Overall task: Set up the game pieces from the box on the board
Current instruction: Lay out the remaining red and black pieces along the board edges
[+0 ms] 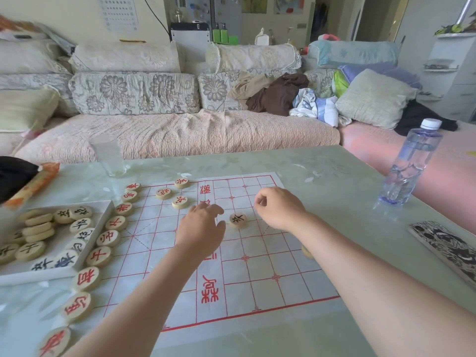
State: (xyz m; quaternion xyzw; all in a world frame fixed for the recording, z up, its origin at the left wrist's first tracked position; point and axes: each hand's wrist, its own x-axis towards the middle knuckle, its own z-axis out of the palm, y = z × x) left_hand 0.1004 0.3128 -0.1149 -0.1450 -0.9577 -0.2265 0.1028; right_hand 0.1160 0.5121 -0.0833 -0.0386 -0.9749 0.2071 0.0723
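Over the board, the left hand is spread flat (nothing gripped). The right hand is curled round nothing visible, a black-marked piece lying between them.

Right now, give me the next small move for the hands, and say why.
Probably send the left hand back to the box for another piece. It hovers open over the board, many black-marked pieces lie in the box, and just one black piece plainly shows on the board's right half, beside the right hand.
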